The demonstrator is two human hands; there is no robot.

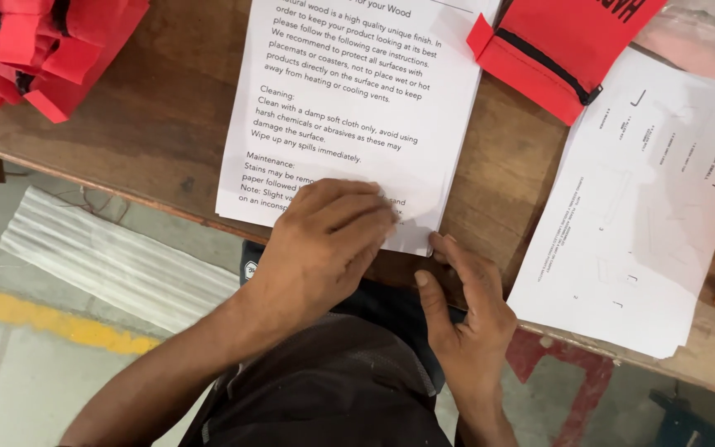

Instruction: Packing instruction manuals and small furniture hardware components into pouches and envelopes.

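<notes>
The left hand (324, 240) is pressing flat, grip spread, on the near edge of a printed instruction sheet (349, 108) lying on the wooden tabletop (159, 124). The right hand (465, 306) is touching the sheet's near corner, fingers loosely extended, holding nothing. Farther off, red zippered pouches (556, 50) and a diagram sheet stack (639, 199) are lying.

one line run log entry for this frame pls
left hand: flat on stack of printed sheets | right hand: fingertips at stack's near corner | wooden table | red pouches nearby
</notes>
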